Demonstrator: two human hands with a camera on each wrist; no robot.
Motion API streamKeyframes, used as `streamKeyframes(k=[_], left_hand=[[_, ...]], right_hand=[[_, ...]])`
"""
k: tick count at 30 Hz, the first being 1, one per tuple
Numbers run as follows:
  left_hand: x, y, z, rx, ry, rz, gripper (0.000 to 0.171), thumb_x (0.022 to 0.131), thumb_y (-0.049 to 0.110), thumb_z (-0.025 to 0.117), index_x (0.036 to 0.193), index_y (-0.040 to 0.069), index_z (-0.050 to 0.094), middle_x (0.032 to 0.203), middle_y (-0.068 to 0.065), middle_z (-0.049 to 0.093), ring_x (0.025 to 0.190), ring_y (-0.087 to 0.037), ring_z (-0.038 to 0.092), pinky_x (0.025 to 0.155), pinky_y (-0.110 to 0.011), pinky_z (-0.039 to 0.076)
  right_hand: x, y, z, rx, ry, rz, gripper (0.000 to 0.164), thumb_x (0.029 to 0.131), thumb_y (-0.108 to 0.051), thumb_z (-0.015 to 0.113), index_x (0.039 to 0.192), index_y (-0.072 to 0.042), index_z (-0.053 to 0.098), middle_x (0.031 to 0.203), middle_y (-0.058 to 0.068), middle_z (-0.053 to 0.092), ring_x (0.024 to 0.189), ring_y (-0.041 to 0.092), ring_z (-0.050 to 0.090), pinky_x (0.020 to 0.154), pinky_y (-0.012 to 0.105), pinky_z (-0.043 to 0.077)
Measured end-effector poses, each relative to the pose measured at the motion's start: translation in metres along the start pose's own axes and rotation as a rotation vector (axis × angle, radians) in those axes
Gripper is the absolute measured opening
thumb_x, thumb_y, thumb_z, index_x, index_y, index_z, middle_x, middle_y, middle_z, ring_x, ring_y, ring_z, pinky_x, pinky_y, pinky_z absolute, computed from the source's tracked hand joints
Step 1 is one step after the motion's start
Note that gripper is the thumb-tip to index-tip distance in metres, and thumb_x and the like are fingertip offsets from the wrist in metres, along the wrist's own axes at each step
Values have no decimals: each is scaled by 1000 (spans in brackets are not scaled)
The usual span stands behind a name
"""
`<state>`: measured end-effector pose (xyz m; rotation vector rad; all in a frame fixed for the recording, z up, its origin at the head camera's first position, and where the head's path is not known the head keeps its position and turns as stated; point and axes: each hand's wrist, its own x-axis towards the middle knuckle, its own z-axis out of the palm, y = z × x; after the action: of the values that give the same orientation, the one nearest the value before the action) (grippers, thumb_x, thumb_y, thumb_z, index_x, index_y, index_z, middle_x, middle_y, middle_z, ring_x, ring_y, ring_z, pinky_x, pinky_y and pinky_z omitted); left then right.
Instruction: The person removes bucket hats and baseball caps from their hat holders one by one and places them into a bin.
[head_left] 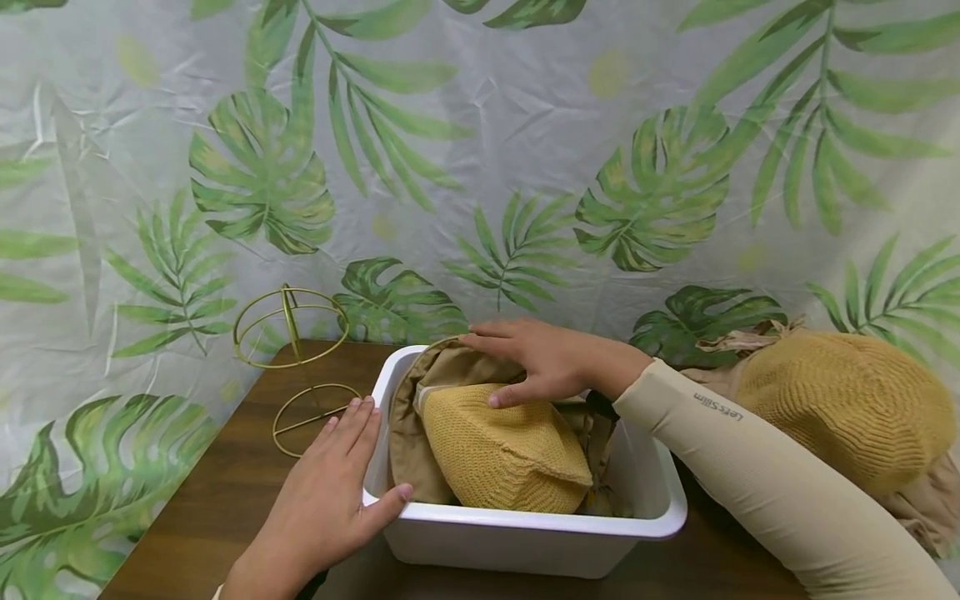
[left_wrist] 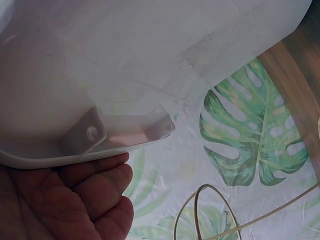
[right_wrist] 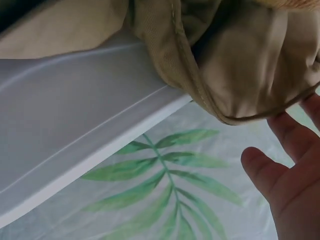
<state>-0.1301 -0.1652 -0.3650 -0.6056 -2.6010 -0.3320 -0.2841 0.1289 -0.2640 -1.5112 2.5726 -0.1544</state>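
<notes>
Two hands on this one, and it's all about where the mustard-yellow knitted hat with the khaki cloth brim point(head_left: 510, 450) sits. It's inside the white rectangular plastic tub point(head_left: 510, 550), toward the left end, its crown running from far left to near right. The right hand point(head_left: 551, 362) is the nearer one by a mile: it's stretched over the brim's far edge, fingers pretty straight, thumb on the crown, so most of the hat lies below it and back toward the person. Right wrist view has fingertips touching the brim's edge where it pokes past the tub's rim; no real pinch that I can see.

Left hand point(head_left: 322, 483) isn't on the hat: straight fingers resting on the tub's left side, thumb spread over the near corner. Gold wire stand point(head_left: 291, 329) is just past it, and a second yellow knitted hat point(head_left: 832, 400) sits off right.
</notes>
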Motion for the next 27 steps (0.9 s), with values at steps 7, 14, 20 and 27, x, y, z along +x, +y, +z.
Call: streamKeyframes(k=[7, 14, 20, 27], left_hand=[[0, 0, -1, 3, -6, -8, 86, 89, 57, 62, 138, -12, 50, 149, -24, 43, 141, -37, 36, 112, -53, 32], [-1, 2, 0, -4, -5, -5, 86, 89, 57, 62, 138, -12, 50, 149, -24, 43, 142, -37, 35, 113, -54, 32], [-1, 0, 1, 2, 9, 1, 84, 86, 53, 67, 137, -12, 51, 148, -24, 44, 141, -37, 37, 112, -54, 32], [0, 1, 1, 8, -9, -6, 84, 87, 54, 66, 139, -11, 50, 149, -23, 43, 141, -36, 36, 113, -53, 31]], right_hand=[[-26, -8, 7, -20, 39, -96, 91, 90, -68, 53, 160, -22, 18, 165, 1, 12, 151, 26, 6, 119, 54, 14], [-44, -16, 17, -20, 61, -147, 94, 89, -66, 60, 160, -18, 22, 164, 5, 22, 150, 32, 12, 117, 58, 19], [-46, -17, 26, -80, 82, -167, 82, 95, -57, 56, 158, -14, 27, 161, 6, 29, 148, 33, 22, 115, 58, 23], [-43, -12, 35, -123, 24, -147, 67, 103, -48, 46, 158, -15, 27, 161, 2, 27, 148, 28, 22, 118, 50, 22]])
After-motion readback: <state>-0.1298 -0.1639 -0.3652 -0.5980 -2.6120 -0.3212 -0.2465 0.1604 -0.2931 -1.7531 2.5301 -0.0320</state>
